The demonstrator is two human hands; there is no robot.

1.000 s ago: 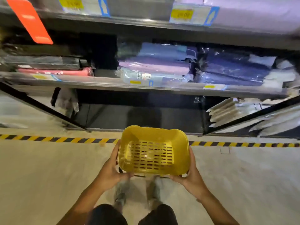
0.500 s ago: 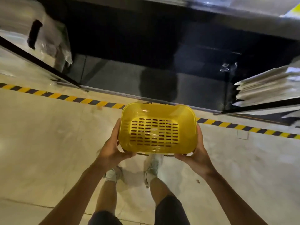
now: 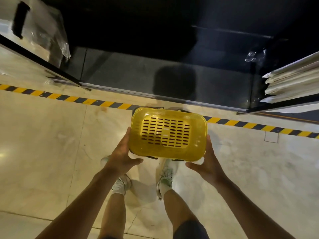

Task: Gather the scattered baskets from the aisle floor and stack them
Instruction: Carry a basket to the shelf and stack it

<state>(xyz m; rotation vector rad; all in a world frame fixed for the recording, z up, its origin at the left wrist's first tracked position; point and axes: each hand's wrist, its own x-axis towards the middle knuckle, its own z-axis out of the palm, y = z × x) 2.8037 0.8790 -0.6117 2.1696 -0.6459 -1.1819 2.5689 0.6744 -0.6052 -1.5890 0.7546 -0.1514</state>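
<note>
Two hands hold one yellow basket (image 3: 168,133) above the pale floor (image 3: 51,144), near the striped tape (image 3: 77,99). Left hand (image 3: 121,155) and right hand (image 3: 208,163) grip its short ends, thumbs curled beneath. Nothing inside; opening faces up, long axis left-to-right.

Yellow basket (image 3: 168,133) with slotted bottom held between both hands, left hand (image 3: 123,155) gripping its left side, right hand (image 3: 208,163) gripping its right side, white shoes (image 3: 165,176) below the hands, striped floor tape (image 3: 72,98) beyond the hands, dark bottom shelf (image 3: 155,73) past it
</note>
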